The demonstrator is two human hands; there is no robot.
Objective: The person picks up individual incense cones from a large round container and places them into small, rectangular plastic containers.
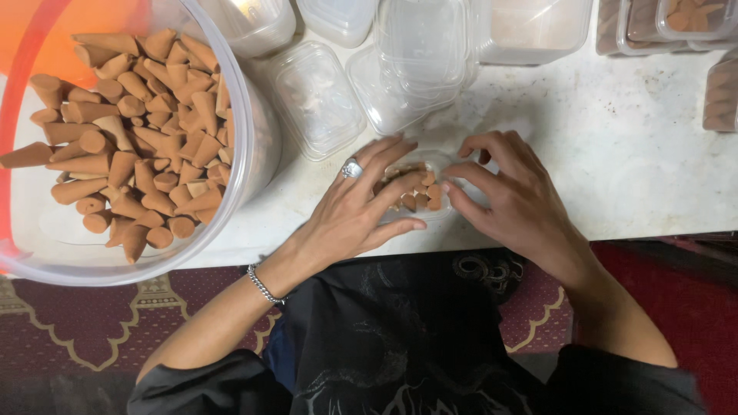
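Now left hand (pixel 350 211) and right hand (pixel 511 196) grip one small clear box (pixel 444 211) of cones (about six visible).

A small box (pixel 419 188) sat on the worktop (pixel 615 154) near its front edge, with cones (pixel 424 194) inside it. The left hand (pixel 350 211) lay against the box's left side, the right hand (pixel 511 196) against its right side, fingers touching the box. Far to the left stood a big tub (pixel 254 131) with a heap of cones (pixel 138 131) in it. Behind the small box lay empty boxes (pixel 315 96) and a stack of lids (pixel 419 58). At the back right stood filled boxes (pixel 676 23).
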